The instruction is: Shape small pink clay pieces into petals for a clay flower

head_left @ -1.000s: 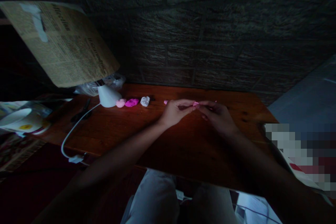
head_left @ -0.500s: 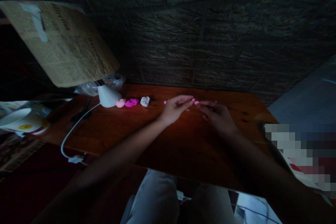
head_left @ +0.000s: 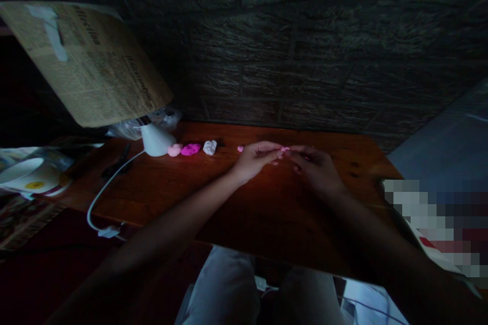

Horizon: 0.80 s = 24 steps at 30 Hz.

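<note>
Between my two hands is a small piece of pink clay [head_left: 285, 149], pinched at the fingertips. My left hand [head_left: 256, 159] closes thumb and forefinger on its left side. From the right, my right hand [head_left: 315, 166] grips it the same way, its fingers in shadow. Just left of my left hand a small pink clay bit [head_left: 240, 149] lies on the wooden table [head_left: 251, 218]. Farther left sit a white clay lump [head_left: 210, 147], a bright magenta clay lump [head_left: 190, 149] and a pale pink clay lump [head_left: 175, 150] in a row.
A lamp with a newsprint shade [head_left: 102, 66] stands at the table's left, its white base [head_left: 157, 140] beside the lumps. Its white cord [head_left: 99, 195] runs over the front edge. Dark scissors [head_left: 118, 163] and a white cup [head_left: 26, 175] are left. A stone wall [head_left: 259, 40] rises behind.
The pink clay at my fingertips showed as two rounded bits; now it looks like one squeezed piece. My fingertips have drawn slightly closer together.
</note>
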Motion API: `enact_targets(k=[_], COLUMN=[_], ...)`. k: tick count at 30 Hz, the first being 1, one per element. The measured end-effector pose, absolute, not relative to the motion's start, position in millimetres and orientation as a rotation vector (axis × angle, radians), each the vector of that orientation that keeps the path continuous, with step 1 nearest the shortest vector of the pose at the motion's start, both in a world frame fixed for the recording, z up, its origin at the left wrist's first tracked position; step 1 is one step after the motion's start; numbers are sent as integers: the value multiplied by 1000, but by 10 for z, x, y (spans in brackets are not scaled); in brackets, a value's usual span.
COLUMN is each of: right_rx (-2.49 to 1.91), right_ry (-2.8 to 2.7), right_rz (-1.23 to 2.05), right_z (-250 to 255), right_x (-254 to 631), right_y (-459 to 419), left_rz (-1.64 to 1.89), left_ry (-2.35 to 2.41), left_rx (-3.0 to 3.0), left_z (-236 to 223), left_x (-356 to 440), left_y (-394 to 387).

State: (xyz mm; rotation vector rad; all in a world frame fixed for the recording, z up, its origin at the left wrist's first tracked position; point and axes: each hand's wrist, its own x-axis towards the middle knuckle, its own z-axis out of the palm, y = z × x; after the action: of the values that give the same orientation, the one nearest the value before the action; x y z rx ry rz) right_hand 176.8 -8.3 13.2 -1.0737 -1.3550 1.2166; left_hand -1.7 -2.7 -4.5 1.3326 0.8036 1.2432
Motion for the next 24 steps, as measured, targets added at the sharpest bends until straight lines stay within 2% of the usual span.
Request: enact_targets(k=[19, 24], right_rx=[-1035, -994], right_ry=[-1375, -1346], right_rz=[1103, 1162], right_z=[122, 124], right_x=[1805, 1807], right_y=[-52, -61], left_rz=[1213, 1193], left_ry=[756, 699], left_rx=[1292, 1213], left_z=[-43, -53], left_x=[-20, -11], left_y=[-30, -22])
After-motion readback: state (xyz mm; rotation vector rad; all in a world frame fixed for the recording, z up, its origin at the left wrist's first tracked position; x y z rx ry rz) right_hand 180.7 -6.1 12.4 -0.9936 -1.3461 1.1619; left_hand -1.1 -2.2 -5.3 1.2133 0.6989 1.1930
